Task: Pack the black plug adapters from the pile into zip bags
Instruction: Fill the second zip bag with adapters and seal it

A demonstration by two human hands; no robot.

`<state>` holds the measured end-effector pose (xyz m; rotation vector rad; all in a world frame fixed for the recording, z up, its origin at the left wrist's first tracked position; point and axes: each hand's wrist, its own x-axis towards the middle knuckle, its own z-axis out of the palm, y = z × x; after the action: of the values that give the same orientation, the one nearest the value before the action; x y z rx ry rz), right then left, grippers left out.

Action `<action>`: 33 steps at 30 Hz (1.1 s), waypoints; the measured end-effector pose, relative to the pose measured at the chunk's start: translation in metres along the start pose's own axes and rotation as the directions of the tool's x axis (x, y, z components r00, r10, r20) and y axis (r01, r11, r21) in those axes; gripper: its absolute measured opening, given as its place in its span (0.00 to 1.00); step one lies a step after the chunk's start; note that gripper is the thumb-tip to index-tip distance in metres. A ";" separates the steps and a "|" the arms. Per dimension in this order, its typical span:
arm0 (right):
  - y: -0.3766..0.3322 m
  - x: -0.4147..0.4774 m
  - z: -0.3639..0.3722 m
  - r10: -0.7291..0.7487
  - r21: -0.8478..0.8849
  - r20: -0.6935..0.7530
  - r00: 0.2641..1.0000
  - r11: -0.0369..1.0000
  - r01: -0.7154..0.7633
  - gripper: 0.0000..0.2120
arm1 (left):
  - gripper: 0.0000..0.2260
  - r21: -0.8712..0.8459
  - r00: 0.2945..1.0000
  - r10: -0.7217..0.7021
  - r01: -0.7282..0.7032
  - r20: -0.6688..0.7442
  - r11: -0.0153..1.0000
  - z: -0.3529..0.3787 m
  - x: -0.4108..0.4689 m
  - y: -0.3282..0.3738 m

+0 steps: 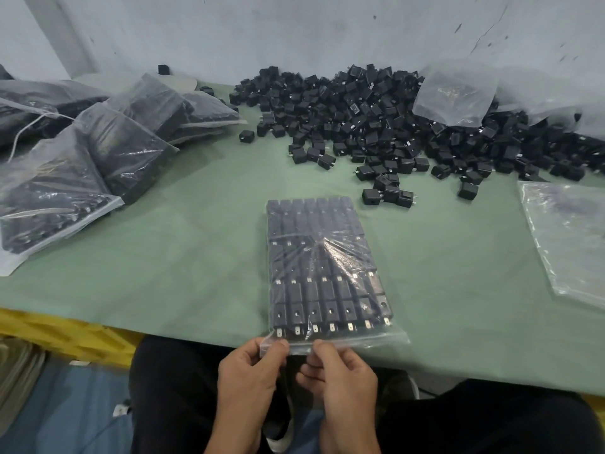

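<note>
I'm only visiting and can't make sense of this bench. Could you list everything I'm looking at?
zip bag: one, clear, filled with rows of black adapters, centre of the table by the near edge
loose plug adapters: too many to count, black, piled at the back and right
packed bags: several, clear with black contents, stacked at left
empty bags: flat stack, clear, right edge, count unclear
loose bag: one, clear, lying on the pile
table: one, green cover
wall: pale grey, behind the table
left hand: one, pinches the zip bag's near edge
right hand: one, pinches the same edge beside it
</note>
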<state>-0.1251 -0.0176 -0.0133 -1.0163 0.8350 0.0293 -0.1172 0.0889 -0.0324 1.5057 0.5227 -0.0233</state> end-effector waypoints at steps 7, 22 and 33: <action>-0.004 -0.004 0.004 -0.057 0.003 -0.006 0.998 0.998 0.057 0.05 | 0.09 -0.037 0.997 -0.070 0.071 0.027 0.997 0.008 -0.006 0.000; -0.003 0.004 -0.005 -0.034 0.027 -0.026 0.999 0.999 0.034 0.06 | 0.14 -0.045 0.997 -0.055 0.053 -0.059 0.998 0.020 -0.006 0.006; -0.006 0.005 -0.005 -0.058 0.013 -0.027 0.998 0.998 0.059 0.06 | 0.09 -0.117 0.990 -0.116 0.125 0.080 0.985 0.026 -0.010 0.008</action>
<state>-0.1225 -0.0268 -0.0132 -1.0298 0.8287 -0.0399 -0.1154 0.0616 -0.0220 1.3472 0.5461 -0.1381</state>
